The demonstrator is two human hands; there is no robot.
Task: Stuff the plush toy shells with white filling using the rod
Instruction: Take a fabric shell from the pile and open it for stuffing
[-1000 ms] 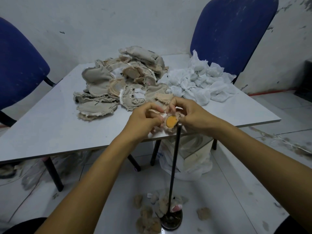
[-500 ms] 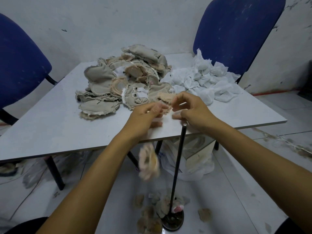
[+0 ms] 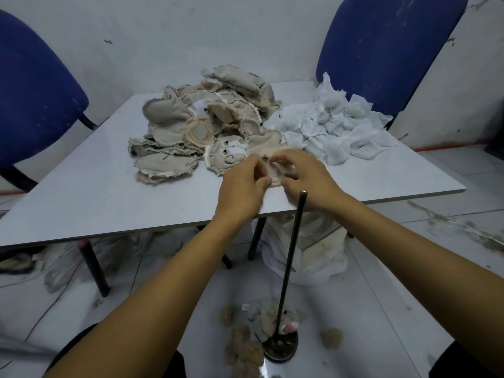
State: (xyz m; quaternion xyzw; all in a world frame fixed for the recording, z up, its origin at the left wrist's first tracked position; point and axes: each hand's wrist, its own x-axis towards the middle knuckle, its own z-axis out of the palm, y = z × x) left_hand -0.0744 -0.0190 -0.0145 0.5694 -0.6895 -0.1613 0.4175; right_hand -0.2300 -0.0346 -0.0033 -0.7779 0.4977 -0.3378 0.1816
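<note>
Now both hands' fingers pinching one plush shell, left hand, right hand, above table.

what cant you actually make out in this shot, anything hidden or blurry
Head view, the only one:
- Shell between the left hand and right hand: mostly covered by fingers and blurred, so its opening cannot be seen.
- Rod base: toys on the floor crowd it, hiding how it is fixed.
- Pile of shells: lower pieces buried, count unknown.
- White filling bundles: contents too small to tell.
</note>
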